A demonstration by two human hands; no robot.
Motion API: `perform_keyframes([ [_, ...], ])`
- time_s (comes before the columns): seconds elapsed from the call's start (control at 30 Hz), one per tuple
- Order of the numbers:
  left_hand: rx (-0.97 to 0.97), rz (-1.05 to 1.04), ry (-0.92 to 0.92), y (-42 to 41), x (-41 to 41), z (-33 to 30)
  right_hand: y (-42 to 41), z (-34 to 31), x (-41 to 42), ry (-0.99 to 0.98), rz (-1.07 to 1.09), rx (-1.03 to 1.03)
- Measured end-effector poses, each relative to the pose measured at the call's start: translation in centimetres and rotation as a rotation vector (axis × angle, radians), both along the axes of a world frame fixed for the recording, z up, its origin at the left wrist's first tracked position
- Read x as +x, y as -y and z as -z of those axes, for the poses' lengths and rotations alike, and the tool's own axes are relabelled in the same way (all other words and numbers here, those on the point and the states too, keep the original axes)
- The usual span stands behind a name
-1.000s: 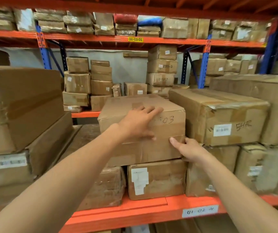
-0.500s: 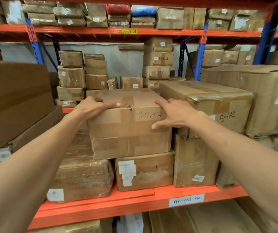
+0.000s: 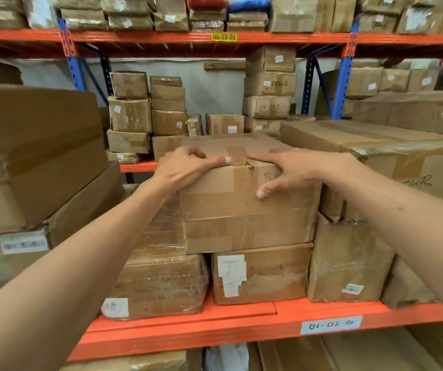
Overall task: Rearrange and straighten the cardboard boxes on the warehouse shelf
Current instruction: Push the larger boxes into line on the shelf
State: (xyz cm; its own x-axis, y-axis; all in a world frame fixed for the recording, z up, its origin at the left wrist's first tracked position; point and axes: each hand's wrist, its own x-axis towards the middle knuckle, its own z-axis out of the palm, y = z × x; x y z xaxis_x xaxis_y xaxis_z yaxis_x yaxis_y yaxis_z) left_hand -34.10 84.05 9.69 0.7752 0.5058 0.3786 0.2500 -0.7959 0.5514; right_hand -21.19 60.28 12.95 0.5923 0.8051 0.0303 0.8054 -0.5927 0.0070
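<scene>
Both hands sit on the top front edge of the taped cardboard box [image 3: 247, 204] at the centre of the shelf [image 3: 215, 330]. The left hand [image 3: 185, 167] drapes over the box's 10 o'clock corner, fingers [image 3: 196, 152] curled onto the lid and thumb lying along the front edge. The right hand [image 3: 292, 170] presses at the 2 o'clock side, fingers spread flat across the lid with the thumb hooked down the front face. Neither hand is closed around anything; both are loosely open and bearing on the cardboard.

The box rests on a lower labelled carton [image 3: 260, 274], and its right side stands just beside the long box [image 3: 375, 153] at 3 o'clock. To the left, at 8 o'clock, a shrink-wrapped carton [image 3: 161, 285] sits lower.

The step in hand appears to be squaring this box over the one beneath. To do it well, push evenly with both palms so it slides rather than pivots, keep it low so its weight stays on the carton below, and stop when its front face lines up with the lower carton's face. The dented, taped corners look soft, so pressure is better spread over the flat lid than on the edges. Watch that the fingers of the right hand do not get pinched against the long box.
</scene>
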Motion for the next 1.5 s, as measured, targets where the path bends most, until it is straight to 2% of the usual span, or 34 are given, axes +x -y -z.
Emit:
perform_keyframes([
  [0.33,-0.143,0.128,0.025,0.2,-3.0,1.5,-0.3,0.5,-1.0,-0.077,0.154,-0.02],
  [0.43,-0.103,0.133,0.051,-0.8,-6.3,2.4,-1.5,-1.2,-2.0,-0.063,0.178,-0.099],
  [0.53,-0.018,-0.002,0.207,-2.6,-10.7,2.4,-3.6,-3.7,-4.1,-0.042,0.13,-0.13],
  [0.7,0.151,-0.358,0.638,-7.0,-20.3,0.7,-9.9,-6.3,-8.9,0.023,-0.123,0.07],
  [0.83,0.261,-0.621,0.669,-9.4,-26.8,1.3,-15.3,-7.5,-14.8,0.067,-0.305,0.092],
  [1.0,-0.007,-0.744,0.512,-13.7,-32.6,2.2,-21.9,-10.3,-22.5,0.059,-0.427,0.184],
  [1.07,-0.154,-0.681,0.41,-15.7,-34.1,2.6,-24.3,-11.4,-25.0,0.072,-0.453,0.221],
  [1.17,-0.339,-0.475,0.301,-18.6,-35.6,3.2,-28.0,-12.5,-28.1,0.093,-0.436,0.247],
  [1.3,-0.382,-0.408,0.199,-22.1,-36.1,3.6,-32.6,-12.3,-30.2,0.086,-0.326,0.236],
  [1.37,-0.447,-0.418,0.218,-22.9,-35.5,3.4,-34.0,-11.7,-30.3,0.049,-0.278,0.261],
  [1.5,-0.693,-0.445,0.398,-23.3,-33.6,2.7,-34.4,-10.4,-29.6,-0.009,-0.293,0.456],
])
